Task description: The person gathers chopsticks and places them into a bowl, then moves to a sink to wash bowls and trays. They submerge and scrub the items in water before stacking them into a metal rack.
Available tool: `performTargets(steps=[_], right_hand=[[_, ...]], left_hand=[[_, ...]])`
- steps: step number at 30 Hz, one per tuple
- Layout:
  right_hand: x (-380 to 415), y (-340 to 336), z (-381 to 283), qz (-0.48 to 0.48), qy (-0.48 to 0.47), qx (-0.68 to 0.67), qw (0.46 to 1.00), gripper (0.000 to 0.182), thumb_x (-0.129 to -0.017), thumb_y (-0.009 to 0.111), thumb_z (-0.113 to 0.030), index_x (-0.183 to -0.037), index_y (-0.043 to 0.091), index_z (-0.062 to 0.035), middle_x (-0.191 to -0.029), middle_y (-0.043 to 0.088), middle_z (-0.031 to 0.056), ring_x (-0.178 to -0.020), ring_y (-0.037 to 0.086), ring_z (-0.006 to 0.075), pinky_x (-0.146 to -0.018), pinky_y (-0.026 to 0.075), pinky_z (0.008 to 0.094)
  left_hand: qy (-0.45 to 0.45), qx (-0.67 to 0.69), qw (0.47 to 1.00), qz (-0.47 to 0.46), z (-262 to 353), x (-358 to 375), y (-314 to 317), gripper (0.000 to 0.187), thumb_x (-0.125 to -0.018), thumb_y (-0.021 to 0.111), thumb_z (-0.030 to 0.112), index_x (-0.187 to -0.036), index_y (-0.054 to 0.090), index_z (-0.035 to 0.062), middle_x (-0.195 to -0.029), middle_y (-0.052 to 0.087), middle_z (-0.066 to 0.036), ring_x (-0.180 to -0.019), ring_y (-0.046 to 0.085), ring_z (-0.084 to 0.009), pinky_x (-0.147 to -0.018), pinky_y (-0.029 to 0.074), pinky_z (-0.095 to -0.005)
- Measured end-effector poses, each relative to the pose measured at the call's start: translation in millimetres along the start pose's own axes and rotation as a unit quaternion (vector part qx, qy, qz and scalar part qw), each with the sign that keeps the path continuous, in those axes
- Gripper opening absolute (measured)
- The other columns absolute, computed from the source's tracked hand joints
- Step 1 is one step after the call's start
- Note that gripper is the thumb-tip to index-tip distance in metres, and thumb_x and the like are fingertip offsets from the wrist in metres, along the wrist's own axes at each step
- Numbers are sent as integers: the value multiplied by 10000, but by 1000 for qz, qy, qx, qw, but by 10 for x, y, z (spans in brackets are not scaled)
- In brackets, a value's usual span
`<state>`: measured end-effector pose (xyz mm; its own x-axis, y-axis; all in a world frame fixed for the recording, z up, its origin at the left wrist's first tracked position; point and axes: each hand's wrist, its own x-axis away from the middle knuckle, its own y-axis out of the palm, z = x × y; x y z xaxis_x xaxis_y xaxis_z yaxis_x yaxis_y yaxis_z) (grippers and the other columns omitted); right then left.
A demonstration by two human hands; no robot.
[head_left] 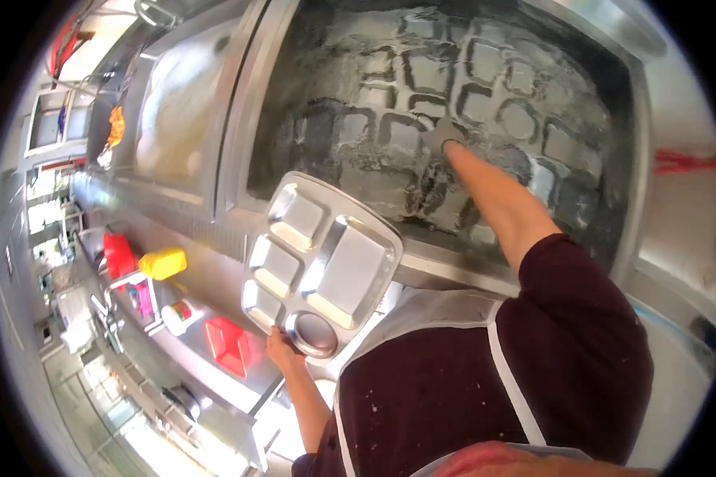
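Note:
A shiny steel compartment tray [350,270] is tilted over the front left corner of the sink. My left hand [282,350] is closed on its lower edge, near the round compartment. My right arm reaches down into a large steel sink [638,159] full of rippling water. Under the surface lie several submerged compartment trays [433,73], blurred by the water. My right hand [447,135] is in the water among them, and its fingers cannot be made out.
Left of the sink, a second basin [184,103] holds cloudy, whitish water. Further left, toward the floor, are a yellow jug [163,263], a white bucket [178,316] and a red tub [229,347]. An orange cloth [117,126] hangs beyond the second basin.

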<state>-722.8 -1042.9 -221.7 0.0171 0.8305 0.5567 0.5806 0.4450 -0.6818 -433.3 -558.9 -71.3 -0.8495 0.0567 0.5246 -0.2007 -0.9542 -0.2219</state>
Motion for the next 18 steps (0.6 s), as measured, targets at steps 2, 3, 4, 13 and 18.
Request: performTargets(steps=[2, 3, 4, 13, 18], right_hand=[[-416, 575, 118, 33, -6, -79, 996, 468, -842, 571, -328, -1169, 539, 5, -1085, 594, 247, -996, 572, 381, -863, 456, 411], [-535, 765, 150, 47, -23, -78, 996, 479, -844, 557, -364, -1160, 550, -3, -1076, 600, 240, -985, 575, 379, -854, 458, 410], [-559, 840, 206, 59, -69, 3, 996, 487, -841, 535, -404, -1127, 575, -12, -1072, 606, 228, -974, 576, 380, -844, 458, 411], [935, -1541, 77, 131, -132, -61, 981, 403, -776, 627, -302, -1061, 613, -17, -969, 654, 192, -889, 624, 320, -791, 472, 397], [1644, -2729, -145, 334, -311, -135, 880, 300, -788, 671, -228, -990, 636, -8, -717, 600, 15, -660, 527, 92, -604, 451, 268]], left_hand=[[42, -25, 999, 8, -17, 7, -44, 181, -896, 581, 208, -809, 535, 56, -704, 523, -20, -628, 514, -137, -560, 439, -281], [42, -23, 999, 10, 14, 48, -32, 180, -895, 580, 204, -808, 535, 53, -702, 521, -20, -632, 513, -138, -560, 437, -287], [38, -21, 999, 8, 28, 91, 4, 179, -894, 578, 200, -807, 536, 49, -701, 518, -20, -636, 512, -138, -561, 435, -294], [168, -167, 972, 6, 317, -117, 352, 246, -826, 605, 180, -645, 522, 36, -589, 463, 3, -541, 410, -101, -499, 328, -292], [233, -172, 957, -33, 322, -710, 309, 300, -800, 623, 212, -621, 475, 21, -553, 454, -17, -525, 402, -118, -482, 338, -298]])
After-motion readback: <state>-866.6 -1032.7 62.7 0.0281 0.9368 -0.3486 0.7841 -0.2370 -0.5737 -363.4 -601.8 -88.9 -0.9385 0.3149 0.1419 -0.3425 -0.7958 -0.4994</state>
